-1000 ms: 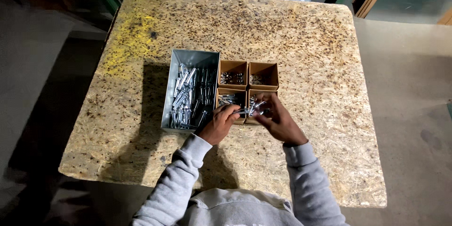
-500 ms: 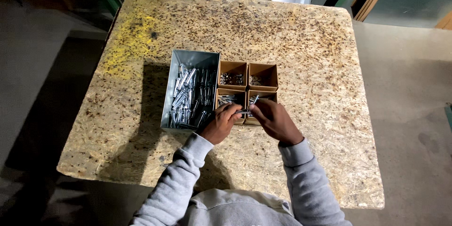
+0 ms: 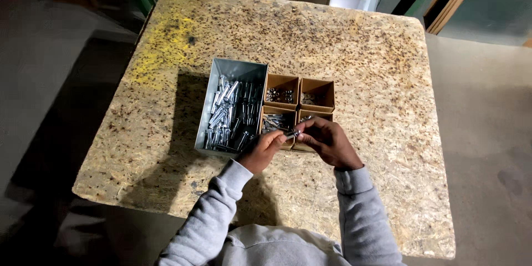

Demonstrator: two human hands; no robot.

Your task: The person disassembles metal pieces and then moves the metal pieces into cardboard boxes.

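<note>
Surface: rough, matt chipboard with a yellow stain. Tray of dull grey sheet metal holds shiny metal bolts. Small boxes: matt brown cardboard.

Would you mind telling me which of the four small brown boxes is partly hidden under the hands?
The near right box: the right hand covers most of it. The other three, including the far right box, sit largely open to view.

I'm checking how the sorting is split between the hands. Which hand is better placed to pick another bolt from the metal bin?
Probably the left hand: it sits at the near right corner of the grey metal bin of bolts. The right hand hovers over the small brown boxes, farther from the bin. Both pinch a small metal piece between them.
</note>
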